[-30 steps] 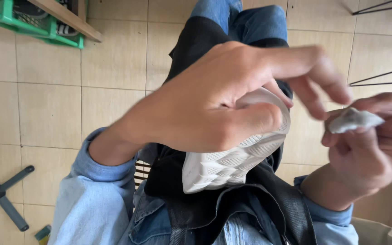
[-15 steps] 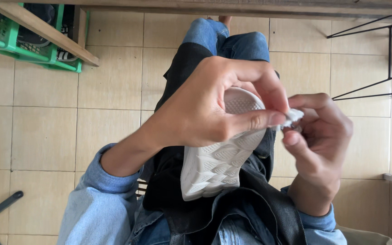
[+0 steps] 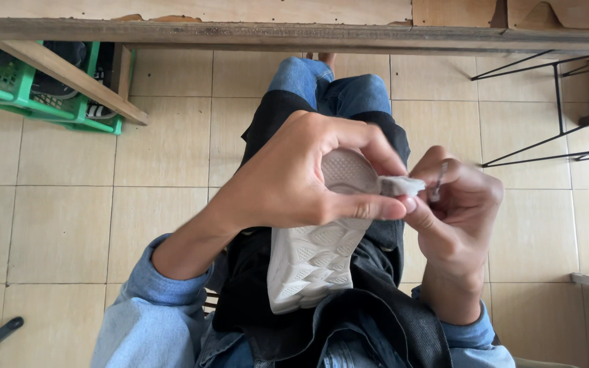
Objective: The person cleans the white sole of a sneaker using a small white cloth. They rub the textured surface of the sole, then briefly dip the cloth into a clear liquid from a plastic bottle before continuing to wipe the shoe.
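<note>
Your left hand (image 3: 294,180) clamps the pale grey rubber-soled shoe (image 3: 315,252) sole-up at frame centre over your lap, right hand (image 3: 455,204) pinches a small white cloth wad (image 3: 402,185) at its toe w/ a thin metal tool; wad could slip if the pinch loosens.

Open tiled floor (image 3: 63,225) to the left of the left hand (image 3: 288,184); room to pass there. Blocked ahead by the wooden table edge (image 3: 240,31) across the top. Upper left closed off by a slanted wooden beam (image 3: 69,78) and green crate (image 3: 15,88). Right side narrowed by black wire chair legs (image 3: 547,136). Almost no gap between left hand and right hand (image 3: 455,218), both crowded against the white shoe sole (image 3: 315,259) over the lap.
</note>
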